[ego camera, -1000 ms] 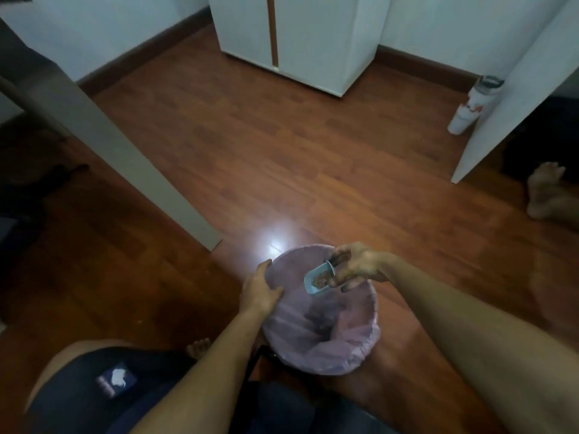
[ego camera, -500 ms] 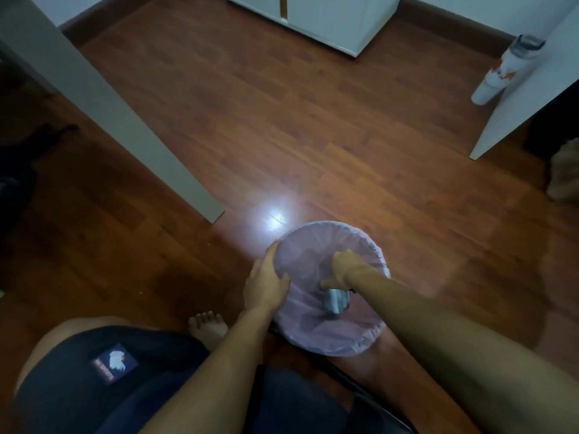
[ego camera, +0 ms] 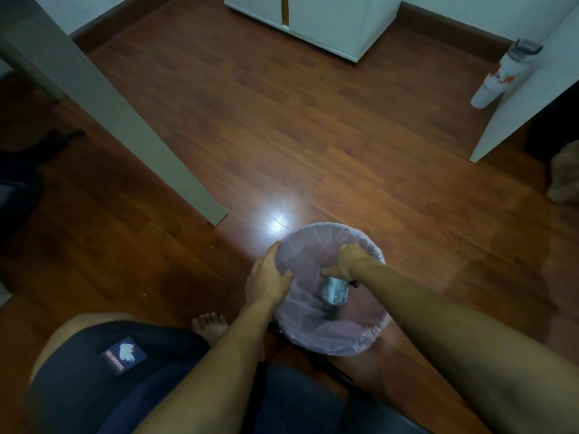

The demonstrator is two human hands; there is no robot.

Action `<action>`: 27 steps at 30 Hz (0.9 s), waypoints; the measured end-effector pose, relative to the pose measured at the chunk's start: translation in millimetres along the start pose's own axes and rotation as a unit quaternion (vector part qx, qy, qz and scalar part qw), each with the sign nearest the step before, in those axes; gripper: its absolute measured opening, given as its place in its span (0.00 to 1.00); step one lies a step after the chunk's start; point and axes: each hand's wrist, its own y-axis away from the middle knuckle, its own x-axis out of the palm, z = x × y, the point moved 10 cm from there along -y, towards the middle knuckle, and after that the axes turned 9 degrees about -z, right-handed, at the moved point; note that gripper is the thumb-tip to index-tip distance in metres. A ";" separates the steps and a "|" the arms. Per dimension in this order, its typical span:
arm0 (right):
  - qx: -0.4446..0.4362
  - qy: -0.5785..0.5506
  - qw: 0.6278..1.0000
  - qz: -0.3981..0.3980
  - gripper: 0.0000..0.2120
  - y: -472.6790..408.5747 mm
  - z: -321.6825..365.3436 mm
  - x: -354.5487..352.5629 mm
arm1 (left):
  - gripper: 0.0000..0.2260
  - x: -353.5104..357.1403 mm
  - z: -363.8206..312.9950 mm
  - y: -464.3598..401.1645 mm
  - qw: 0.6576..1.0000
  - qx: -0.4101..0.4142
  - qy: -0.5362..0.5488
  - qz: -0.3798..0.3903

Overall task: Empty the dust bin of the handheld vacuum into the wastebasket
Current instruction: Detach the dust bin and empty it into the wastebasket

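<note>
A round wastebasket (ego camera: 316,238) lined with a pale pink bag stands on the wooden floor just in front of my knees. My left hand (ego camera: 268,280) grips its left rim. My right hand (ego camera: 347,261) is inside the basket's mouth, shut on the small light-blue dust bin (ego camera: 334,291) of the vacuum. The bin hangs below my fingers, open end pointing down into the bag. Dark debris lies at the bottom of the liner under it. The vacuum's body is not in view.
A grey table leg (ego camera: 125,120) slants to the floor left of the basket. A white cabinet (ego camera: 313,20) stands at the back, and a white tumbler (ego camera: 501,73) leans by a white panel (ego camera: 532,98) at right. My bare foot (ego camera: 210,324) rests left of the basket.
A second ago my right hand held the dust bin tilted above the rim. It has since lowered into the basket and turned the bin mouth down. My left hand stayed on the rim.
</note>
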 end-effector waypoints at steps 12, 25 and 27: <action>-0.051 -0.042 0.997 -0.041 0.27 55.7 68.7 -98.4 | 0.24 -93.3 -39.6 3.1 1.000 0.004 -0.006 -0.029; -0.185 -0.075 0.965 -0.168 0.25 209.9 220.9 -243.1 | 0.21 -336.5 -70.6 79.6 0.971 0.044 0.023 -0.233; -0.215 -0.074 0.956 -0.188 0.25 241.8 250.5 -261.1 | 0.21 -380.9 -74.7 101.6 0.960 0.059 0.028 -0.272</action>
